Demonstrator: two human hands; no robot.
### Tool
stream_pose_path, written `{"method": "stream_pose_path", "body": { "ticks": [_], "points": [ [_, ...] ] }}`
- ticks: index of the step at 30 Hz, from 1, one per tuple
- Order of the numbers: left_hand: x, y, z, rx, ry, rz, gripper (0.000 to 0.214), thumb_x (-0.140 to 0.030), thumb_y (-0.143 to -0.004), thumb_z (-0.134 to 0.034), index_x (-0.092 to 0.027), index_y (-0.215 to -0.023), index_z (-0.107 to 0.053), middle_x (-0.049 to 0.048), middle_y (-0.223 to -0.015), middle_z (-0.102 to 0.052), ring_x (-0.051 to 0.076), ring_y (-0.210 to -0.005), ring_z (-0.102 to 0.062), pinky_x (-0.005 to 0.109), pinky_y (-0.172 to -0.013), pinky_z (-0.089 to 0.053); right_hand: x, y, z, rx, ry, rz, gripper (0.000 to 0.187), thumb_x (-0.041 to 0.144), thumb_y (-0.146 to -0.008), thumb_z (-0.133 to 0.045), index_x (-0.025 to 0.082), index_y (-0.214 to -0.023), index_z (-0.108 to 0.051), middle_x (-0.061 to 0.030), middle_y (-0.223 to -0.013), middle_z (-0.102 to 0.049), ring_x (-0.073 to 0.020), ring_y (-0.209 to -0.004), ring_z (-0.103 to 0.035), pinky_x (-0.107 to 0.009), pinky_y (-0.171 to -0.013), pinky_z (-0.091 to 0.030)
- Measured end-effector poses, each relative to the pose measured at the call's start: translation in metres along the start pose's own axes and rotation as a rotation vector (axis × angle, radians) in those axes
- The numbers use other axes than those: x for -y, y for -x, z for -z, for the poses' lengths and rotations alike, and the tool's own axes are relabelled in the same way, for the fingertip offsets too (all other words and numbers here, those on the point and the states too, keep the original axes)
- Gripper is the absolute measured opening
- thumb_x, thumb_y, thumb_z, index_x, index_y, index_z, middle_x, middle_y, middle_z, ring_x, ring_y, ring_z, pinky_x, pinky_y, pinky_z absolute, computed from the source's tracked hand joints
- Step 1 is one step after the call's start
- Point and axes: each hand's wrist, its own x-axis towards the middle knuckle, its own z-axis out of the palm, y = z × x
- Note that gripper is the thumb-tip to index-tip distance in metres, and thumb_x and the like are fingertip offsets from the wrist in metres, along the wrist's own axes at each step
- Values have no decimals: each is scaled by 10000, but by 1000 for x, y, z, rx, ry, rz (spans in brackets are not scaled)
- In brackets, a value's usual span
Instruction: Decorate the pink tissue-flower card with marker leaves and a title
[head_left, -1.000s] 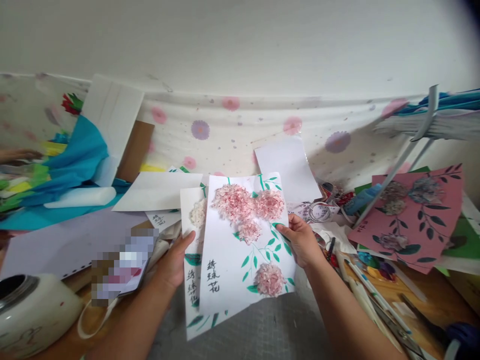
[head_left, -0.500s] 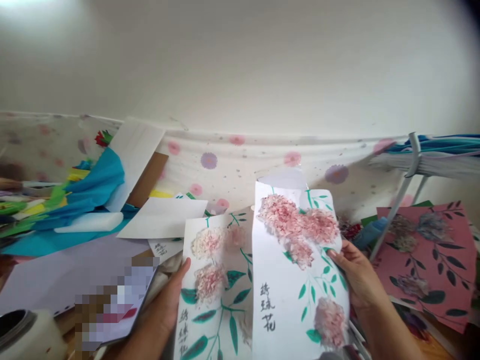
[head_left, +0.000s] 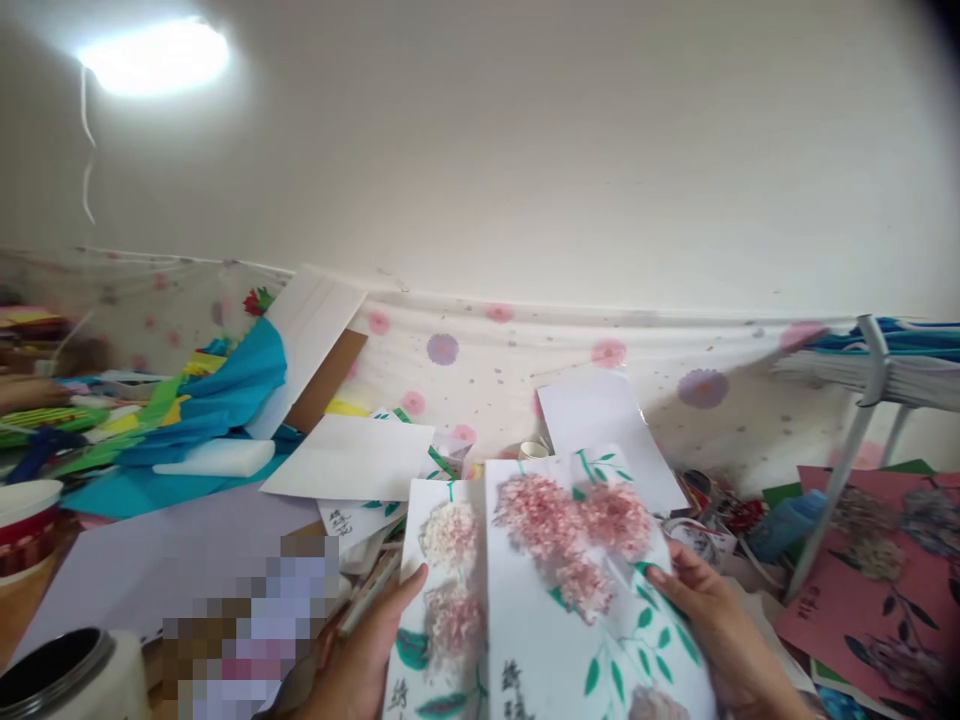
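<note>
My left hand [head_left: 367,655] grips the left edge of a white sheet [head_left: 439,600] with pale pink paper flowers and green painted leaves. My right hand [head_left: 712,625] holds the right edge of a second white sheet [head_left: 555,640] bearing darker pink paper flowers, green leaves and black brush writing. This second sheet overlaps the first along its right side. Both sheets are held up in front of me at the bottom centre of the view, their lower parts cut off by the frame edge.
A flowered cloth [head_left: 525,350] runs along the wall. Blue paper [head_left: 225,400], white sheets [head_left: 352,460] and a purple sheet [head_left: 150,560] lie left. A pink flower artwork [head_left: 885,580] and a metal rack [head_left: 862,420] stand right. A white jar [head_left: 75,680] sits bottom left.
The view has tilted upward, so the sheets and hands sit lower in the frame. The two sheets, stacked a second ago, are now spread side by side.
</note>
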Motion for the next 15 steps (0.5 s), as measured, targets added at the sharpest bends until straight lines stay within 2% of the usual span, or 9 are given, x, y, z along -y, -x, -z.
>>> {"method": "stream_pose_path", "body": {
  "ticks": [2, 4, 6, 8, 11, 15],
  "points": [
    [-17, -3, 5, -13, 51, 90, 530, -354, -742, -802, -197, -1229, -663, 126, -991, -768, 418, -1022, -695, 560, -881, -558, 23, 2, 23, -86, 12, 15, 435, 256, -465, -965, 223, -783, -670, -26, -673, -757, -241, -544, -714, -339, -537, -585],
    [-36, -4, 9, -28, 95, 163, 557, -318, -766, -763, -117, -1268, -628, 168, -994, -759, 432, -998, -700, 573, -848, -573, 42, 7, 44, -126, 46, 52, 447, 248, -444, -969, 226, -759, -653, -20, -652, -745, -245, -533, -712, -328, -508, -585],
    [-51, -5, 13, -54, 123, 218, 535, -268, -809, -702, -50, -1287, -599, 200, -986, -752, 428, -963, -711, 570, -833, -583, 54, 13, 60, -131, 93, 67, 432, 244, -506, -951, 244, -818, -652, -11, -699, -756, -225, -554, -716, -304, -519, -590],
    [-59, -5, 13, -76, 143, 231, 499, -262, -856, -645, -38, -1298, -589, 198, -971, -754, 409, -924, -726, 553, -820, -594, 60, 19, 67, -129, 129, 87, 402, 257, -555, -933, 252, -834, -644, 1, -693, -749, -202, -539, -704, -279, -507, -583],
    [-55, -7, 9, -98, 165, 199, 469, -272, -900, -608, -81, -1327, -580, 162, -978, -760, 378, -910, -736, 511, -809, -610, 57, 20, 58, -76, 158, 102, 352, 260, -582, -924, 235, -778, -632, 13, -651, -729, -170, -508, -679, -245, -492, -559],
    [-32, -5, 0, -127, 172, 184, 466, -286, -905, -637, -181, -1354, -568, 119, -1052, -751, 354, -961, -728, 460, -783, -622, 32, 9, 24, 90, 86, 82, 323, 267, -612, -915, 209, -776, -643, 5, -676, -736, -165, -546, -684, -240, -519, -537]
  ]
}}
